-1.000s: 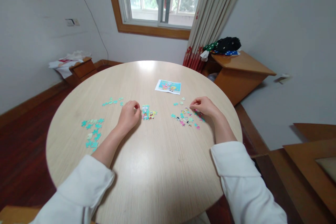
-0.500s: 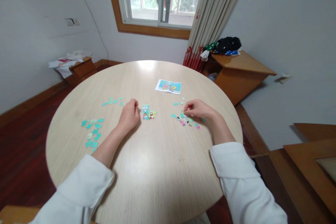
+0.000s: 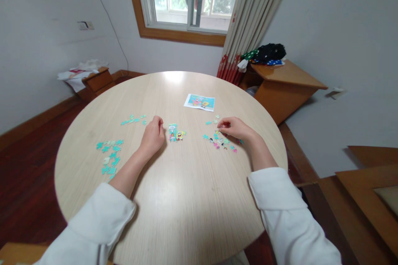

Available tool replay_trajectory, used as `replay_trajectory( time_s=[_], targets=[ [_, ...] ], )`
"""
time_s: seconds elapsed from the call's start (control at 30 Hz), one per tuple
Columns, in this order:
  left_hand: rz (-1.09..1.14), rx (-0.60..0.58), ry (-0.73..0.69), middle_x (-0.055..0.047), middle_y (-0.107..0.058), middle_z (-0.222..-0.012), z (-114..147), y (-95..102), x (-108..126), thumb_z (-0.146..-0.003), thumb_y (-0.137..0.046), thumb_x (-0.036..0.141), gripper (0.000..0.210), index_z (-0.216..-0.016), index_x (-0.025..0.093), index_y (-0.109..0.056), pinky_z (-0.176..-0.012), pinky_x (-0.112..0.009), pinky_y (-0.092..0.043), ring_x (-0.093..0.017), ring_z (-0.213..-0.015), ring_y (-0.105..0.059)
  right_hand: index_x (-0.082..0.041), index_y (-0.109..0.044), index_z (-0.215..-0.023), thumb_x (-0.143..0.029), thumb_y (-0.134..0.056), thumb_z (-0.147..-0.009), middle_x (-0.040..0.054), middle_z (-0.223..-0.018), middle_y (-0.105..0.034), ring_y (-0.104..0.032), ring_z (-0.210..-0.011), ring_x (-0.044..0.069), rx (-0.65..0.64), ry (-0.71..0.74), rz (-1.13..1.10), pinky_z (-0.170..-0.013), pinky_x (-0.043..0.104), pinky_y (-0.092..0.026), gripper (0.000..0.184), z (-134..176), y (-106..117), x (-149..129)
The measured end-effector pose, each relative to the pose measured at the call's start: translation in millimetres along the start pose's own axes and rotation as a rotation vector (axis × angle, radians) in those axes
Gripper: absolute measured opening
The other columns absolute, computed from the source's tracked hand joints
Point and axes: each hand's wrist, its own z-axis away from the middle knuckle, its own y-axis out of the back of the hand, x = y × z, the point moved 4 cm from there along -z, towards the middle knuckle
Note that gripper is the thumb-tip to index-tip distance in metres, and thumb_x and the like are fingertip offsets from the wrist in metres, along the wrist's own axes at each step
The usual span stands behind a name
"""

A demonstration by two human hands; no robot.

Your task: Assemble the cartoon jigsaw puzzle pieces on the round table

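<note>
My left hand (image 3: 153, 134) is closed beside a joined patch of jigsaw puzzle (image 3: 173, 133), on its left. Whatever its curled fingers may hold is hidden. A yellow cartoon figure (image 3: 179, 135) shows on the right part of that patch. My right hand (image 3: 235, 127) hovers over a heap of loose puzzle pieces (image 3: 217, 145) in turquoise, pink and black. Its thumb and fingertips are pinched together just above a small yellow piece (image 3: 217, 131). Whether they grip a piece is too small to see.
A printed reference picture (image 3: 200, 102) lies farther back on the round wooden table (image 3: 183, 198). More turquoise pieces (image 3: 110, 157) are spread at the left, with a smaller group (image 3: 133, 120) behind them. A wooden cabinet (image 3: 286, 83) with cloth on top stands beyond the right edge.
My right fingertips have lifted and shifted slightly, and more of the yellow piece below them shows. My left hand stays almost still beside the joined patch.
</note>
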Motion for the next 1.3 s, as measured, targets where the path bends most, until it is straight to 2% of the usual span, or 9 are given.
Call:
replay_trajectory(
  time_s=[0.2,0.43,0.7,0.93,1.3],
  targets=[
    [0.032,0.021,0.018,-0.001,-0.048,-0.07,0.3,0.7,-1.1,-0.083,-0.032,0.014,0.009,-0.084,0.021,-0.038,-0.065,-0.03,-0.038,-0.016,-0.066,-0.048,-0.015,-0.064,-0.079,-0.029,-0.06,-0.066,-0.0006,-0.06,-0.055,-0.049,-0.058,0.011,-0.004,0.011,-0.009,-0.057,0.024,-0.038,0.02,-0.1,0.5,1.3],
    [0.046,0.022,0.026,0.0,-0.048,-0.07,0.3,0.2,-1.9,-0.081,-0.033,0.011,0.011,-0.08,0.022,-0.036,-0.063,-0.029,-0.037,-0.016,-0.065,-0.048,-0.015,-0.067,-0.077,-0.031,-0.064,-0.064,0.003,-0.071,-0.059,-0.051,-0.067,0.014,-0.047,0.033,0.026,-0.063,0.026,-0.04,0.022,-1.6,-0.4,2.2],
    [0.043,0.01,0.039,0.0,-0.046,-0.069,0.9,2.7,4.0,-0.08,-0.034,0.012,0.01,-0.079,0.022,-0.034,-0.065,-0.03,-0.037,-0.017,-0.066,-0.048,-0.016,-0.066,-0.077,-0.03,-0.066,-0.062,0.0028,-0.077,-0.06,-0.052,-0.071,0.014,-0.042,0.049,0.019,-0.069,0.027,-0.042,0.021,-2.9,-1.9,5.7],
    [0.07,0.001,0.036,0.001,-0.043,-0.067,1.6,-0.3,1.5,-0.08,-0.035,0.013,0.009,-0.079,0.022,-0.034,-0.063,-0.029,-0.034,-0.016,-0.063,-0.045,-0.015,-0.065,-0.077,-0.032,-0.065,-0.063,0.0023,-0.074,-0.06,-0.053,-0.07,0.014,-0.075,0.036,0.002,-0.068,0.027,-0.042,0.021,-5.7,-4.0,10.5],
    [0.076,-0.007,0.05,0.002,-0.043,-0.065,1.6,-0.8,1.6,-0.079,-0.036,0.01,0.011,-0.078,0.022,-0.037,-0.062,-0.028,-0.033,-0.015,-0.063,-0.045,-0.014,-0.068,-0.085,-0.033,-0.06,-0.069,0.0056,-0.078,-0.065,-0.054,-0.07,0.016,-0.028,0.016,0.036,-0.065,0.029,-0.042,0.026,-5.0,-1.1,9.2]
  ],
)
